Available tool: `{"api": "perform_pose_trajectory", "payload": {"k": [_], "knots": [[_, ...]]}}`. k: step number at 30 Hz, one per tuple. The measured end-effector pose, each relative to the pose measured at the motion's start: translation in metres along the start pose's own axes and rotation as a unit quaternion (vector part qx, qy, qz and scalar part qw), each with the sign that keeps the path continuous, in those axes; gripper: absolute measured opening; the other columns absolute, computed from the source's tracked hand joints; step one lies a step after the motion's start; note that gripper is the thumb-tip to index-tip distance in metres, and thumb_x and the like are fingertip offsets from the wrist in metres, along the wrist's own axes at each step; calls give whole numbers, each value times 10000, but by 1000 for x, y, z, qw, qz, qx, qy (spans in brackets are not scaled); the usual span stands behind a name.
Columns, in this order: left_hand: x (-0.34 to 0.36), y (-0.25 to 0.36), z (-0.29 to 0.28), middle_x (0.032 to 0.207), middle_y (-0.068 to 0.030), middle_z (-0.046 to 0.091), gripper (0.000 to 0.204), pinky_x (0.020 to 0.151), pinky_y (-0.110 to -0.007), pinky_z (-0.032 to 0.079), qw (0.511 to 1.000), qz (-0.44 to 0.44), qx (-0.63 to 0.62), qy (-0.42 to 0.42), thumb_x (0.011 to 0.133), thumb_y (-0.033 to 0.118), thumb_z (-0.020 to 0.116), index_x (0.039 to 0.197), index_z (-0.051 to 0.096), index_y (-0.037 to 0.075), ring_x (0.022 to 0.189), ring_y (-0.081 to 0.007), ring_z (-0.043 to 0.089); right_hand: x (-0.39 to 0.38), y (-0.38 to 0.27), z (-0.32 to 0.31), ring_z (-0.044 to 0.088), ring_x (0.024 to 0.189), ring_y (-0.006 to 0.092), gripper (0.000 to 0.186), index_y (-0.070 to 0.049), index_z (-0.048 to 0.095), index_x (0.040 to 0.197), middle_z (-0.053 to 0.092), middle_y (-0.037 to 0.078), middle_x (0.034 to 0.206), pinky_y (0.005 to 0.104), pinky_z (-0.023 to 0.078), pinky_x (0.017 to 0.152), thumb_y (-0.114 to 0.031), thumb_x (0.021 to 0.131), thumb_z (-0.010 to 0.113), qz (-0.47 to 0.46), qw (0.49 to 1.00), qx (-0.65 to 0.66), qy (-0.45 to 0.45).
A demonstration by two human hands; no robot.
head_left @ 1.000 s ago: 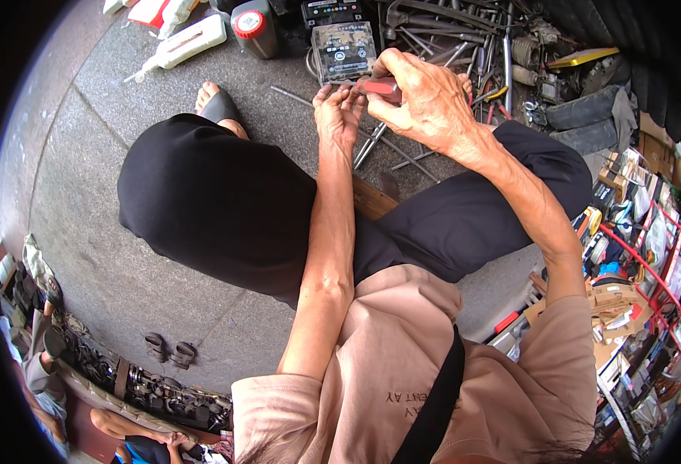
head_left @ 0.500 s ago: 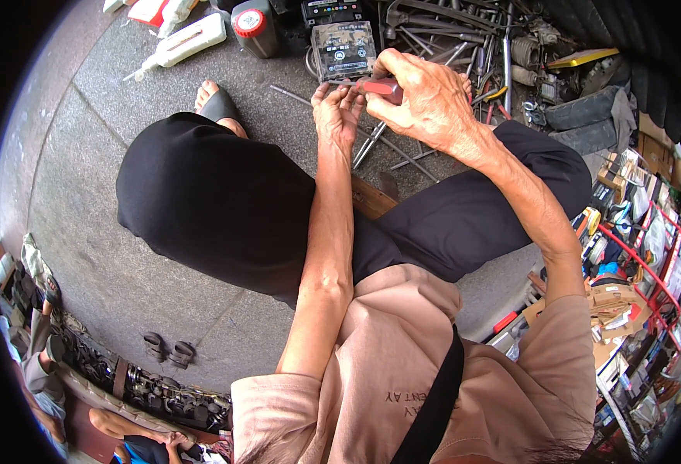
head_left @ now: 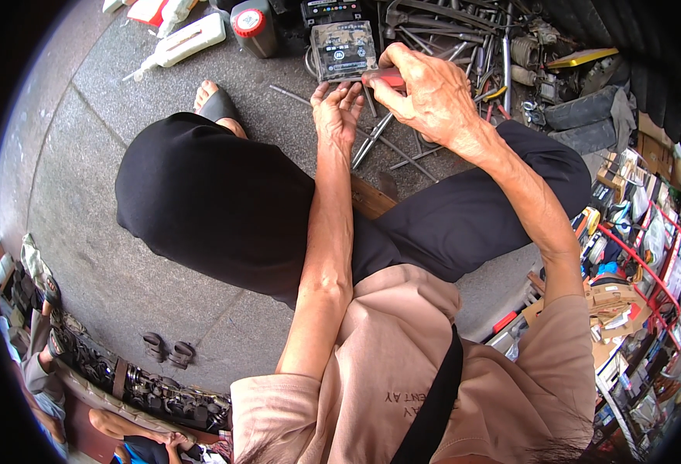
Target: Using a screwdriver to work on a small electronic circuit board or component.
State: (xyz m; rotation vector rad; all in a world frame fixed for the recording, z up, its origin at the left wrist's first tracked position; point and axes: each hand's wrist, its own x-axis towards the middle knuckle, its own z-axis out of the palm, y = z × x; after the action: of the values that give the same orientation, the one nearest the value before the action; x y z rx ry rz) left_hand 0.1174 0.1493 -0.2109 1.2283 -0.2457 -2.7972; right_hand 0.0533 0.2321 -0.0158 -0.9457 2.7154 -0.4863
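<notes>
Right hand (head_left: pixel 437 97) grips a red-handled tool (head_left: pixel 389 77) at the near edge of a dark, rectangular, battery-like case (head_left: pixel 344 48), left hand (head_left: pixel 336 117) curled alongside, hold indeterminable; work appears under way, remainder unclear.

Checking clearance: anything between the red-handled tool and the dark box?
Nothing visible between the red-handled tool, in the right hand, and the dark box. The left hand is by the box's near edge, left of the tool; contact unclear.
</notes>
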Motion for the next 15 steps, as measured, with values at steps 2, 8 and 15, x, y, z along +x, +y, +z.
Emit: {"api": "perform_pose_trajectory", "payload": {"k": [2,8,15], "knots": [[0,0,0,1041,-171,529,585,661,-384,498,1000,-2,1,2,746,-60,497,1227,211,110,833,-275,612,-1,3,2,611,674,306,266,-17,521,882,593,141,752,393,480,606,-242,763,597,-33,999,-16,32],[-1,0,2,1102,-184,510,546,663,-381,499,1000,-4,7,12,759,-45,493,1212,230,110,846,-276,611,0,2,1,607,734,305,301,-18,520,931,579,138,853,396,483,632,-222,726,607,-46,998,10,36],[-2,2,-1,1075,-179,520,593,695,-403,508,1000,-7,8,3,761,-44,522,1241,207,105,895,-280,588,2,0,-2,621,676,301,296,-18,508,901,609,145,773,385,487,569,-286,805,590,0,1000,-7,15]]}}
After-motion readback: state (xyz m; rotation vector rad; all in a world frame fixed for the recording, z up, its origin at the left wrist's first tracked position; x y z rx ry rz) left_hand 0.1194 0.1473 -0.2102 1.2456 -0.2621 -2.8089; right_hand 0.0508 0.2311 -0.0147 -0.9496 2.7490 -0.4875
